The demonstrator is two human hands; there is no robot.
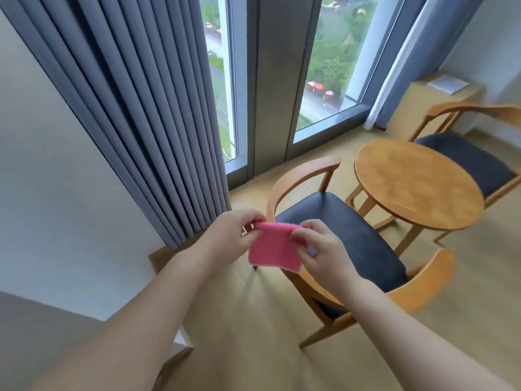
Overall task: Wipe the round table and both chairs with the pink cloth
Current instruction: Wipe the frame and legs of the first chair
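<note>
Pink cloth (271, 248) hung folded in air, in front of near chair (346, 235), touching no furniture. Left hand (229, 235) pinched its top left corner, fingers curled on fabric. Right hand (321, 251) pinched top right corner, fingers clamped likewise. Round table (417, 184) stood just beyond near chair; far chair (468, 153) behind table. Grey curtain (135, 108) hung left, beside window (332, 60).

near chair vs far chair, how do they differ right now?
The near chair stands left of the table with its whole seat in view; the far chair stands behind the table, which hides part of its seat. The cloth is held up in front of the near chair, far from the far chair. Both have curved wooden frames and dark seats.
</note>
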